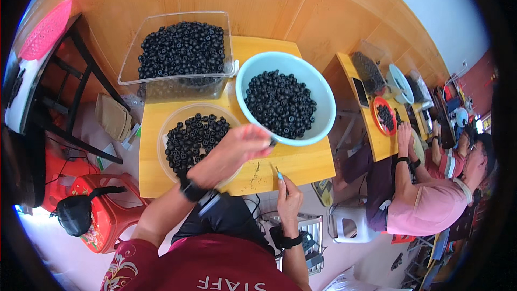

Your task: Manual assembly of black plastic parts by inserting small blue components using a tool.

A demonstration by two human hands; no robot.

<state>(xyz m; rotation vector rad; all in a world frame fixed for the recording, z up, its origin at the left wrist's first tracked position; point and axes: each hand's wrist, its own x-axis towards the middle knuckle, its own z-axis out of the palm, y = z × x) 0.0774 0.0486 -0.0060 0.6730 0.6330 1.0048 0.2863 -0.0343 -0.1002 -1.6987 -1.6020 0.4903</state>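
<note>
My left hand (249, 144) reaches over the table to the near rim of the light blue basin (247, 109). Its fingers are pinched around a small black part (273, 143), partly hidden and slightly blurred. Below and to the right, my right hand (290, 198) grips a slim tool (280, 175) with a light blue handle and a thin tip pointing at the table. Many small black ring-shaped parts (280, 102) fill the basin. More of them lie spread in a clear round tray (161, 143), partly covered by my left forearm.
A clear rectangular bin (177, 89) heaped with black parts stands at the back left of the wooden table (312, 161). Dark scraps lie near its front edge. Left are a red stool (102, 237) and black chair (81, 59). At right, people sit at another table (382, 148).
</note>
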